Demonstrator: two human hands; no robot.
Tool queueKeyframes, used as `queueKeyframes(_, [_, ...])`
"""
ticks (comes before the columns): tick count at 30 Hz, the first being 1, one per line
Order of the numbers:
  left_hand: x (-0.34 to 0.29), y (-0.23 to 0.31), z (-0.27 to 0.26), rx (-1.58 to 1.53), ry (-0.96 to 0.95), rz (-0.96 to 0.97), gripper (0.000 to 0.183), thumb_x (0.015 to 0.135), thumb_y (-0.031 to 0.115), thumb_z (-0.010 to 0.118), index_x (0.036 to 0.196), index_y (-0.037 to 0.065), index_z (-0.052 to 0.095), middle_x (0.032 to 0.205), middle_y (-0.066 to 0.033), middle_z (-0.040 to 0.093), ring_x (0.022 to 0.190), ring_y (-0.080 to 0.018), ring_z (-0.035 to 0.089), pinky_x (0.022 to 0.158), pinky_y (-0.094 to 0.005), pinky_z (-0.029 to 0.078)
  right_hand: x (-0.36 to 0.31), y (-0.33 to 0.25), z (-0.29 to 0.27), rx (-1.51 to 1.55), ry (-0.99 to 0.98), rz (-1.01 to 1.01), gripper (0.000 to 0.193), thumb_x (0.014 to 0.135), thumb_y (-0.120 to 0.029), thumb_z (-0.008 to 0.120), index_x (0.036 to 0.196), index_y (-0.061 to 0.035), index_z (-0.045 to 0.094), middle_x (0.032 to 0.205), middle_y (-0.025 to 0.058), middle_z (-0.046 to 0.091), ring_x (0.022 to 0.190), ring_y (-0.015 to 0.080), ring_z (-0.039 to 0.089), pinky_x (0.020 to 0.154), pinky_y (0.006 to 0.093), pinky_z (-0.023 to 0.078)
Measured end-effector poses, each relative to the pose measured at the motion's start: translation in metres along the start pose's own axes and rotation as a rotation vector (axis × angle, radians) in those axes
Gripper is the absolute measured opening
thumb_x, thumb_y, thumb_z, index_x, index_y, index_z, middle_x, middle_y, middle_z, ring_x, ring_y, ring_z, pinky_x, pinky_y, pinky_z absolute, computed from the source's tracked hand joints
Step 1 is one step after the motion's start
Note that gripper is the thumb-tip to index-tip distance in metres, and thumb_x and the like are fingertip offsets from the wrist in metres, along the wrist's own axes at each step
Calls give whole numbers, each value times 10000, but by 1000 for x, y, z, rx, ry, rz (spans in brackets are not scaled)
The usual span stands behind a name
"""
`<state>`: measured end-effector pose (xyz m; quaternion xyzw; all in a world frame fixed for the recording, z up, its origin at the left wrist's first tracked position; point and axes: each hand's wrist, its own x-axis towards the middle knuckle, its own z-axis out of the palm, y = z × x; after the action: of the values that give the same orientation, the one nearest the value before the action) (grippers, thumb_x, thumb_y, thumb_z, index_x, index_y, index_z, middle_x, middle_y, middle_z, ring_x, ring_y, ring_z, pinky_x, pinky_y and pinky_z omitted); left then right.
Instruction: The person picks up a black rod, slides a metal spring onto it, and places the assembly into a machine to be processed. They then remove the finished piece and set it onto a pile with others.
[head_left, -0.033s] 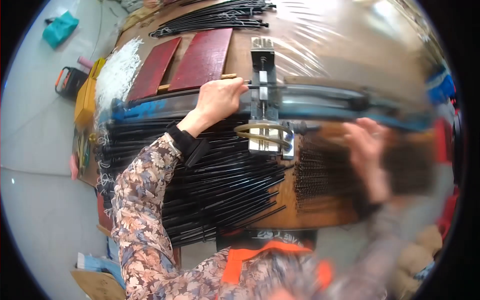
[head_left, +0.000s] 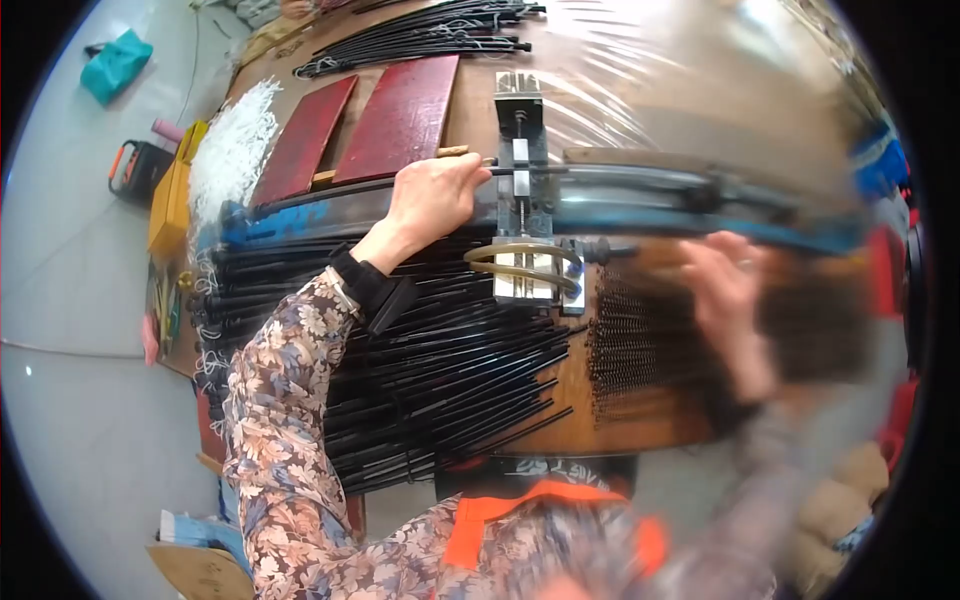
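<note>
My left hand [head_left: 432,202] is closed, its thumb and fingertips pinching a thin black rod [head_left: 504,171] beside a metal clamping fixture [head_left: 520,205]. The rod runs rightward into the fixture; its other end is hidden by my hand. My right hand [head_left: 725,275], blurred, hovers over the right side of the bench with its fingers apart, and I see nothing in it. Below my left hand lies a wide bundle of black rods [head_left: 450,370]. Under my right hand is a row of thin dark rods [head_left: 622,345], partly smeared. A looped hose [head_left: 478,262] curves around the fixture's near end.
Two dark red boards [head_left: 402,115] lie behind my left hand, with a pile of white strings [head_left: 230,140] to their left. Another bundle of black rods [head_left: 430,40] lies at the far side. Clear plastic sheeting [head_left: 680,80] covers the far right. A yellow box [head_left: 172,210] stands at the left edge.
The view has shifted slightly. My right hand is a little higher and further left in the picture; my left hand keeps its grip on the rod.
</note>
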<state>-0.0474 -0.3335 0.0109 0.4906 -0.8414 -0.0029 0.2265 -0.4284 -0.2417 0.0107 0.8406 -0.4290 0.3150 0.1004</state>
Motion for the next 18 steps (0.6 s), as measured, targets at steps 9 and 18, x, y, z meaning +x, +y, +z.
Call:
queueKeyframes(9, [11,12,15,32,-29,29,188,961,243,599,854,89,598,735,-159,649,724,-381,662,606,-471,516,-11,-10,26,98,-89,53,288,894,-144,685,1171,-63,686,997,80,719,1002,263,605,905,405,361])
queueKeyframes(18, [5,10,11,55,136,184,186,943,172,613,823,47,542,757,-169,616,721,-379,626,597,-465,468,3,-8,65,715,-131,220,198,904,-88,687,1083,-6,666,895,152,666,797,285,663,708,381,522])
